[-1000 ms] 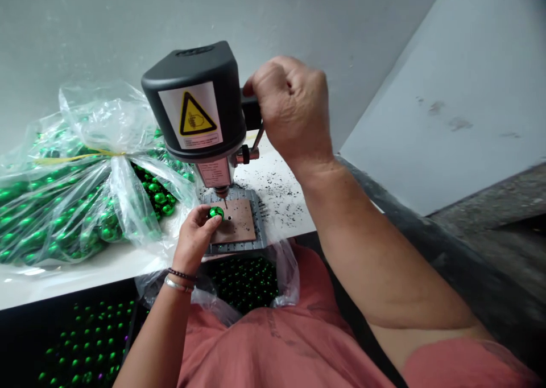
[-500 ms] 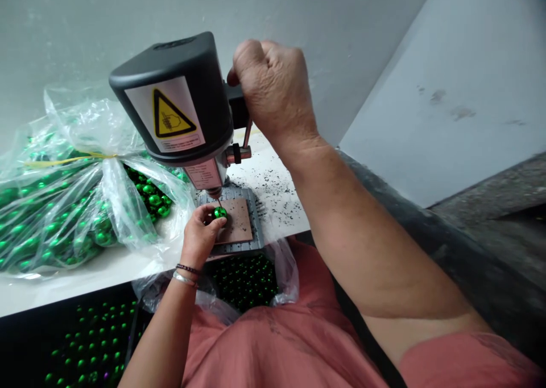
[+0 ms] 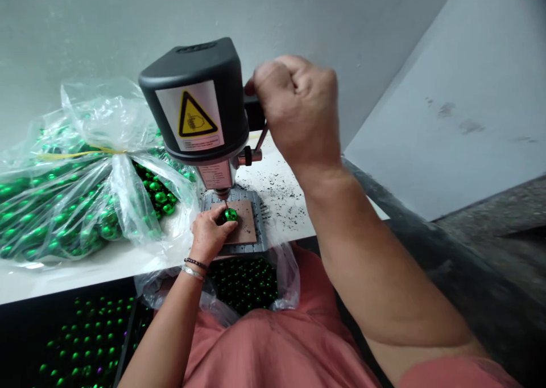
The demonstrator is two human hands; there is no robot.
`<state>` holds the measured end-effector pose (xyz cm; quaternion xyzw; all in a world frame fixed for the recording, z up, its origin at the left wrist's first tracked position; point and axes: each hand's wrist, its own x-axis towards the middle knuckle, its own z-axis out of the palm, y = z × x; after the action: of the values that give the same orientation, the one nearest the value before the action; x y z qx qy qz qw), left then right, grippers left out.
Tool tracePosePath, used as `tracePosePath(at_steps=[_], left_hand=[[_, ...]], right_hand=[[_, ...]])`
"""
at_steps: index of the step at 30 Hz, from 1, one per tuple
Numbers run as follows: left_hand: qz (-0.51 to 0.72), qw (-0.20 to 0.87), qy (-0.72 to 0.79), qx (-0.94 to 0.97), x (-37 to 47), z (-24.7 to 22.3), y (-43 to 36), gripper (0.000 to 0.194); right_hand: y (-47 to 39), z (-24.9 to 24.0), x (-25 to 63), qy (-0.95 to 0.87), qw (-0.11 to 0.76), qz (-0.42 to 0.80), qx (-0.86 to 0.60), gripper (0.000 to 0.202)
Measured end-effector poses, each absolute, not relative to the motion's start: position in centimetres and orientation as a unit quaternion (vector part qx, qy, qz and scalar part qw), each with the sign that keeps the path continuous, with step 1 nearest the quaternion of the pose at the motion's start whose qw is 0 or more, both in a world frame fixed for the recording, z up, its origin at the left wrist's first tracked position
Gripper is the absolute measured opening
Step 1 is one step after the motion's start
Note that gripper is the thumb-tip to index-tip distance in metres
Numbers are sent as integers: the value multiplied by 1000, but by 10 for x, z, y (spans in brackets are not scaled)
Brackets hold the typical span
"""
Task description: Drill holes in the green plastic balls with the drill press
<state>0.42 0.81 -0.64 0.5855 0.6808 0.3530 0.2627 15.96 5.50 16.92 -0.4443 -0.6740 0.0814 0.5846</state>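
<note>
My left hand [image 3: 211,231] pinches a shiny green ball [image 3: 231,214] between thumb and fingers, on the brown board [image 3: 245,228] of a small drill press. The press's thin drill bit [image 3: 226,203] points down at the ball's top; whether it has gone in, I cannot tell. My right hand [image 3: 298,106] is raised beside the black motor housing [image 3: 194,98], its fingers closed round the upper end of the feed lever [image 3: 263,137]. That grip hides the lever's end. The grey base [image 3: 259,217] carries the board and dark shavings.
Left of the press lies a tied clear plastic bag [image 3: 121,186] full of green balls. Dark shavings are scattered over the white tabletop [image 3: 281,177]. Below the table edge, more green balls fill a plastic-lined container [image 3: 245,283] by my lap and a black tray [image 3: 87,337].
The view has shifted, so the press and both hands appear farther right. Against the motor housing, my right hand sits slightly lower. My left hand still holds the ball under the bit.
</note>
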Motion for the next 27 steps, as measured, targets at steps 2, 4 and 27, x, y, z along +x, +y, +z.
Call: tracePosePath(at_steps=[2, 4, 27], left_hand=[[373, 275, 675, 575, 5, -5, 8, 33], [386, 286, 668, 569, 5, -4, 7, 33], [344, 212, 685, 606, 4, -6, 2, 32]], right_hand=[[39, 157, 160, -671, 620, 40, -403, 33], [24, 141, 161, -672, 633, 5, -384, 29], [4, 73, 156, -649, 645, -150, -373, 33]])
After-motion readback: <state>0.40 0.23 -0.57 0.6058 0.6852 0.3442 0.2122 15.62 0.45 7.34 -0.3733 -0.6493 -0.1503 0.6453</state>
